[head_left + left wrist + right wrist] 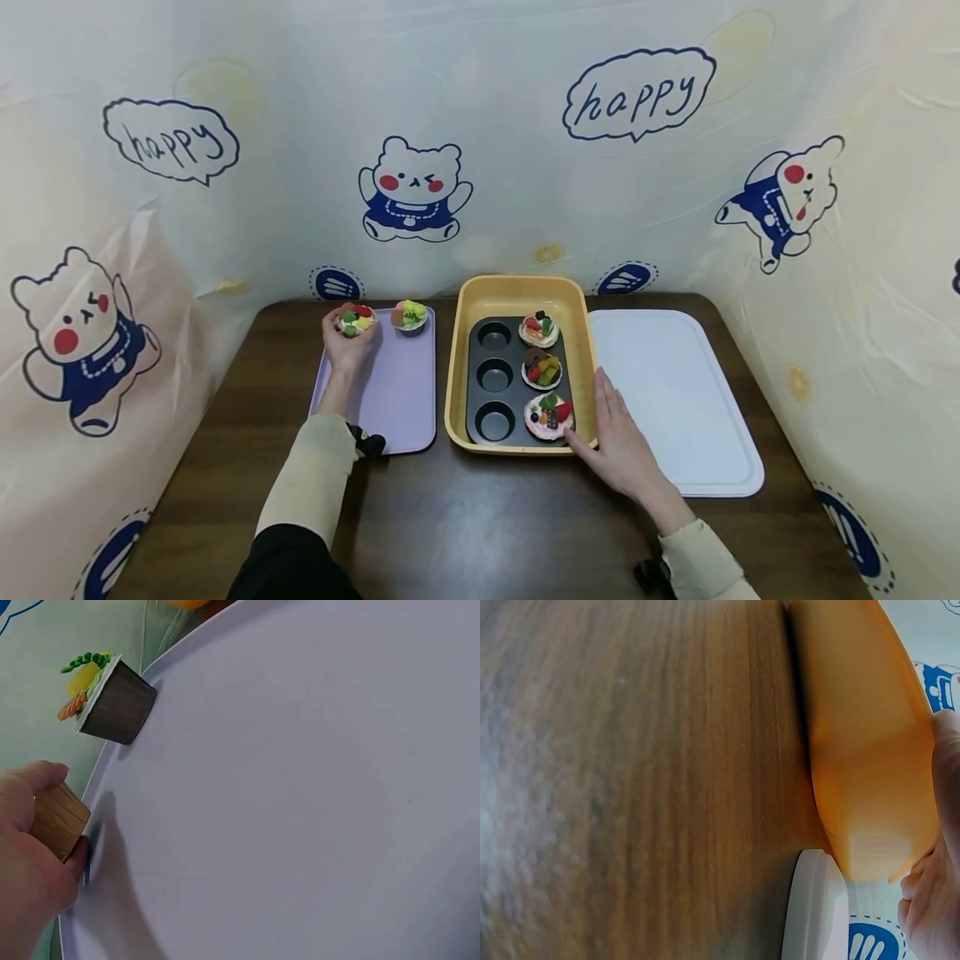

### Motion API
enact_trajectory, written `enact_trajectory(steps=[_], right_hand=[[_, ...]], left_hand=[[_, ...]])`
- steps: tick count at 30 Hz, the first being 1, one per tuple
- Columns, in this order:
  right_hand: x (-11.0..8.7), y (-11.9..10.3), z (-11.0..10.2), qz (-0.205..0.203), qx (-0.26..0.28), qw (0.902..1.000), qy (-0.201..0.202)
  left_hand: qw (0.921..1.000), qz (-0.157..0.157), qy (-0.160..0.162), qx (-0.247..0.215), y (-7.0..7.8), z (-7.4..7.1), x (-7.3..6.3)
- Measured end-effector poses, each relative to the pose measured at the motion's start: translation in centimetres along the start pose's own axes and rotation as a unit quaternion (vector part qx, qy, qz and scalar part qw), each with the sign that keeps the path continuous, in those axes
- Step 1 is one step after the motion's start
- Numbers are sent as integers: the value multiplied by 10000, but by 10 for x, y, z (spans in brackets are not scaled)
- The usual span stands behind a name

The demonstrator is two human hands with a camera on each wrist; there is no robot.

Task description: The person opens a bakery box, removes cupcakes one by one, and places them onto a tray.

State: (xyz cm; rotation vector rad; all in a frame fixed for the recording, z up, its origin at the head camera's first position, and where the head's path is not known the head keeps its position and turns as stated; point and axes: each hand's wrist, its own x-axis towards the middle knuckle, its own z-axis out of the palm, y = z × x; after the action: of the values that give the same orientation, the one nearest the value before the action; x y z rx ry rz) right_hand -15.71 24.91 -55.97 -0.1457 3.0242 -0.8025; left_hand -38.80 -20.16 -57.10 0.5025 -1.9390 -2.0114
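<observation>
My left hand point(348, 348) grips a toy cupcake point(356, 319) with red, yellow and green toppings at the far left corner of the purple tray point(401, 392). In the left wrist view, the thumb and fingers are round its brown wood-patterned cup point(58, 819). Just right of it on the tray, a second cupcake point(409, 316) carries green and yellow toppings; its cup is dark. With straight fingers, my right hand point(622, 446) rests against the near right corner of the yellow tray point(454, 367). Its thumb is by the near cupcake point(548, 416), which has pink cream.
Inside the yellow tray lies a dark muffin pan point(474, 379). Its right column holds the near cupcake, a middle cupcake point(542, 369) and a far cupcake point(538, 329); three left cups are bare. A white board point(682, 392) lies right, on the brown table point(465, 525). A printed curtain hangs behind.
</observation>
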Motion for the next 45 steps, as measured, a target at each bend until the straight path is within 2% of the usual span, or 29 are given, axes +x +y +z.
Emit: enact_trajectory(steps=[5, 7, 13, 16, 20, 23, 27, 31, 34, 37, 42, 45], right_hand=[[-1, 0, 1, -31, -6, 10000, 36], [-2, 0, 1, -36, -1, 10000, 38], [-2, -3, 2, -1, 17, 10000, 5], [-2, -3, 2, -4, 22, 10000, 7], [-1, -2, 2, -24, 15, 10000, 35], [-1, -2, 3, -37, -1, 10000, 46], [-1, -3, 3, -46, 8, 10000, 54], [-2, -2, 3, -44, 35, 10000, 48], [-2, -1, 3, -50, 16, 10000, 49], [-2, -1, 3, -38, 0, 10000, 54], [-1, -1, 3, -18, -3, 10000, 63], [-1, -1, 2, -17, -22, 10000, 79]], left_hand=[[9991, -67, 187, 368, -1, -3, -1], [9989, -125, 229, 383, -1, -4, -3], [9953, -188, 169, 935, -2, -11, -6], [9922, -101, 176, 1229, -2, -13, -5], [9899, -26, 199, 1402, 0, -16, -6], [9895, -168, 101, 1435, 2, -19, -6], [9884, -420, -181, 1450, 6, -25, -7], [9850, -474, -452, 1594, 10, -31, -10], [9835, -216, -491, 1726, 14, -32, -13], [9809, 283, -381, 1889, 18, -29, -16], [9681, 1141, -137, 2225, 32, -17, -31], [9601, 1585, -200, 2297, 42, -6, -41]])
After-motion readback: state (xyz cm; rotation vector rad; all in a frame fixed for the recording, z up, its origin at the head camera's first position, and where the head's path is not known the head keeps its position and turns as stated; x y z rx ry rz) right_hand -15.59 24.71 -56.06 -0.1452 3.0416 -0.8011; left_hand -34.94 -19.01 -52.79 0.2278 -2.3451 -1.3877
